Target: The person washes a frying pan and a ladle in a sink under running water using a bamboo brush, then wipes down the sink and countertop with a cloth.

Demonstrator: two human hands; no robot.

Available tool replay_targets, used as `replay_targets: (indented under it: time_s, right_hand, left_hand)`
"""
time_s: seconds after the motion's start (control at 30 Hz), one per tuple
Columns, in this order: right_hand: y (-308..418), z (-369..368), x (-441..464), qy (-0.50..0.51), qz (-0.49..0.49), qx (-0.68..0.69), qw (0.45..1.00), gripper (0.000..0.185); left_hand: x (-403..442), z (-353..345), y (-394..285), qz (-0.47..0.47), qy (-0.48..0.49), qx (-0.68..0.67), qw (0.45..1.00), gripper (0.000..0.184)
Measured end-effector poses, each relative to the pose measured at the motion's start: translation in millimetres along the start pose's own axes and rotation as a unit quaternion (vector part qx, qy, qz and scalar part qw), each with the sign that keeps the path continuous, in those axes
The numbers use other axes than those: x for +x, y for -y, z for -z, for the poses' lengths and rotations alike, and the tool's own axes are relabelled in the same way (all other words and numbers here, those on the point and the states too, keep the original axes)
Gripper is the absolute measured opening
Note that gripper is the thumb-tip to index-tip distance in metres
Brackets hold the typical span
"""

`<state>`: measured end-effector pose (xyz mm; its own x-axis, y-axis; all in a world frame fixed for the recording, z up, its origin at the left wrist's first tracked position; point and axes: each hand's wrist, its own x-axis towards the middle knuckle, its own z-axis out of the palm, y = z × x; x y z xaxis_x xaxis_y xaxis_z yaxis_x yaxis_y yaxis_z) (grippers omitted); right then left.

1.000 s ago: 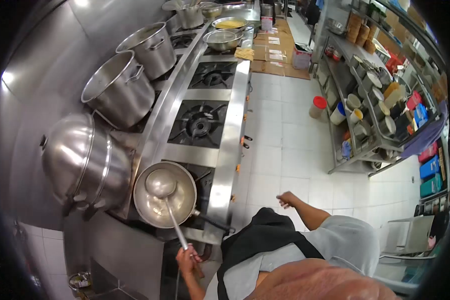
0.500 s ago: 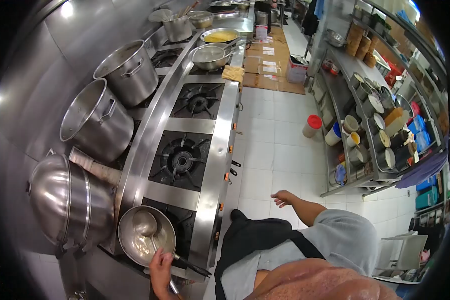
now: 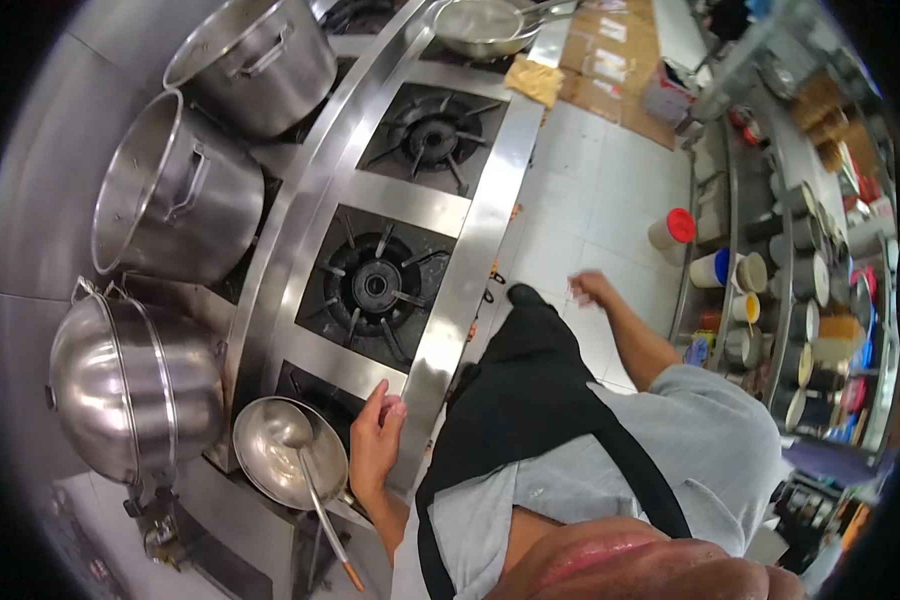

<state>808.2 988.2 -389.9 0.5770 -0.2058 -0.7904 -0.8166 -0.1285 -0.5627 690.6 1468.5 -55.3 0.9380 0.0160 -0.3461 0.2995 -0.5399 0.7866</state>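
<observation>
The ladle [image 3: 292, 427] and pan [image 3: 262, 463] lie beside the left hand [image 3: 376, 436].

One head-worn cam, v. wide w/ dark curved edges, looks fwd & steeply down over the wearer's apron [image 3: 530, 370], which sits v. close. It takes in the left hand [image 3: 375, 435] & right hand [image 3: 592, 289], stove [image 3: 435, 205] at pic. left, shelves [image 3: 715, 190] at rt., floor [image 3: 610, 180] btwn.
</observation>
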Motion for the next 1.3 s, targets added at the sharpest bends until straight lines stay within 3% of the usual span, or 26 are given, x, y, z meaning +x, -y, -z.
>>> replay_targets:
  time_s: [0.07,0.1,0.13,0.17,0.23,0.27,0.3,0.33,0.4,0.43,0.47,0.5,0.53,0.57,0.6,0.67,0.7,0.73,0.87,0.97,1.0,1.03,1.07,1.1,1.2,1.3]
  right_hand:
    - [88,14,48,-0.048,0.131,-0.232,0.963,0.042]
    - [119,17,85,-0.155,0.302,-0.264,0.903,0.033]
    - [180,19,92,-0.179,0.284,-0.323,0.885,0.040]
    - [234,20,86,-0.248,0.370,-0.330,0.832,0.043]
    - [321,33,128,-0.308,0.477,-0.299,0.767,0.045]
    - [355,38,165,-0.373,0.516,-0.330,0.697,0.048]
    - [385,49,194,-0.351,0.464,-0.451,0.676,0.048]
    - [414,63,247,-0.252,0.407,-0.554,0.681,0.045]
    - [425,77,303,-0.256,0.587,-0.531,0.555,0.039]
    - [419,74,311,-0.311,0.668,-0.492,0.464,0.035]
    - [419,71,306,-0.247,0.597,-0.518,0.561,0.035]
    - [409,75,327,-0.191,0.691,-0.425,0.552,0.038]
    - [405,65,298,-0.142,0.658,-0.348,0.653,0.038]
    - [400,53,272,-0.166,0.541,-0.362,0.741,0.039]
    - [395,45,262,-0.149,0.527,-0.358,0.756,0.035]
    - [383,30,265,0.113,0.388,-0.145,0.903,0.039]
    - [385,14,228,0.271,0.264,-0.034,0.925,0.039]
    - [375,0,153,0.411,0.116,0.066,0.902,0.040]
    - [318,-110,-66,0.600,0.083,0.015,0.796,0.042]
    - [245,-188,-240,0.790,0.060,-0.178,0.584,0.034]
    - [211,-204,-284,0.821,0.080,-0.241,0.512,0.035]
    - [201,-210,-344,0.821,0.117,-0.392,0.398,0.038]
    - [181,-215,-386,0.843,0.165,-0.407,0.311,0.040]
    - [149,-229,-396,0.826,0.386,-0.340,0.231,0.042]
    - [117,-246,-425,0.822,0.320,-0.325,0.341,0.038]
    - [109,-256,-410,0.746,0.340,-0.386,0.422,0.037]
  left_hand:
    - [16,-24,-10,0.047,-0.017,0.007,0.999,0.046]
    - [26,-36,-20,0.070,-0.025,-0.004,0.997,0.046]
    - [37,-47,-33,0.092,-0.034,-0.015,0.995,0.046]
    - [47,-56,-50,0.138,-0.025,-0.007,0.990,0.046]
    - [60,-81,-61,0.141,-0.019,-0.007,0.990,0.045]
    - [60,-95,-66,0.150,-0.030,-0.014,0.988,0.045]
    - [63,-103,-78,0.161,-0.014,-0.003,0.987,0.047]
    - [61,-115,-82,0.165,-0.031,-0.053,0.984,0.049]
    - [59,-133,-99,0.167,-0.071,-0.030,0.983,0.046]
    - [60,-134,-113,0.179,-0.072,-0.038,0.981,0.045]
    - [51,-143,-118,0.199,-0.104,-0.054,0.973,0.044]
    - [45,-151,-120,0.208,-0.132,-0.066,0.967,0.044]
    - [40,-155,-120,0.207,-0.157,-0.078,0.963,0.044]
    - [32,-158,-122,0.215,-0.176,-0.095,0.956,0.044]
    - [25,-162,-124,0.219,-0.194,-0.114,0.950,0.044]
    - [7,-167,-123,0.207,-0.231,-0.145,0.939,0.044]
    - [-2,-171,-116,0.192,-0.253,-0.152,0.936,0.044]
    - [-14,-177,-112,0.180,-0.271,-0.163,0.932,0.043]
    - [-63,-170,-107,0.108,-0.348,-0.289,0.885,0.049]
    - [-104,-162,-81,-0.047,-0.433,-0.372,0.820,0.063]
    - [-121,-164,-66,-0.081,-0.462,-0.466,0.751,0.060]
    - [-140,-167,-47,-0.115,-0.484,-0.553,0.669,0.058]
    - [-159,-168,-34,-0.146,-0.497,-0.634,0.574,0.056]
    - [-183,-161,-28,-0.131,-0.535,-0.613,0.566,0.055]
    - [-266,-157,-1,-0.080,-0.630,-0.569,0.523,0.053]
    - [-342,-145,52,-0.115,-0.614,-0.649,0.434,0.053]
